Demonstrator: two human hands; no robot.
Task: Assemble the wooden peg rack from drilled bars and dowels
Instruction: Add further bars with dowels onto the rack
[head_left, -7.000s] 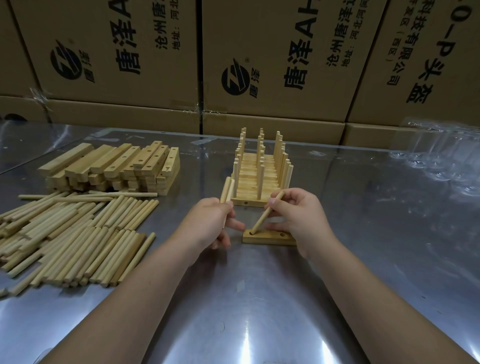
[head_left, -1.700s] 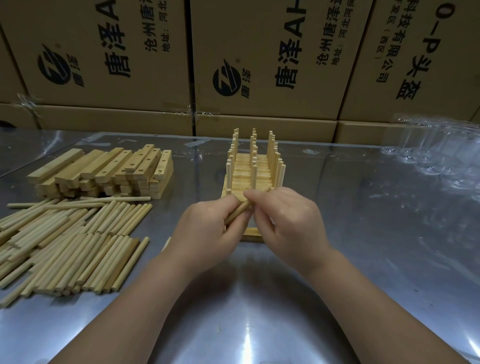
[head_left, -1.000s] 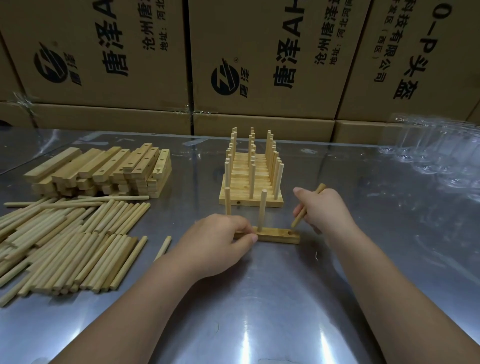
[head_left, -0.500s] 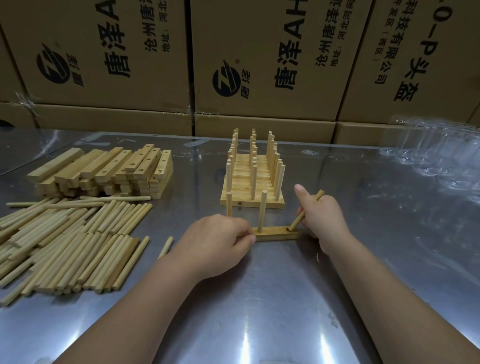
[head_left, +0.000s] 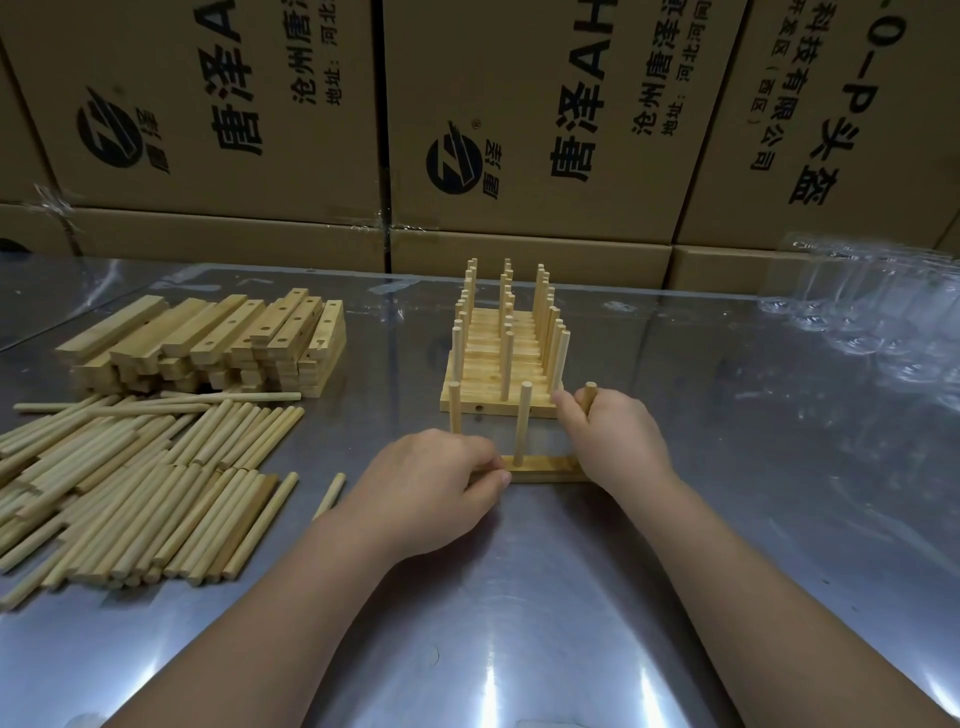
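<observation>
So, the drilled bar (head_left: 545, 467) is laid flat on the table (head_left: 519, 623), just in front of the finished racks (head_left: 498, 364). Its left end is gripped by the left hand (head_left: 431, 488). Two upright dowels (head_left: 522, 421) are seated in it, and a third dowel (head_left: 589, 392) is held upright at the right end, with the right hand (head_left: 608, 441) fingers (head_left: 569, 410) curled round it.

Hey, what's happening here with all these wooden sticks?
A person is building a small peg rack. The left hand holds one end of a drilled bar on the table, two dowels already upright in it, while the right hand grips a third dowel at the other end. Behind stand finished racks.
</observation>
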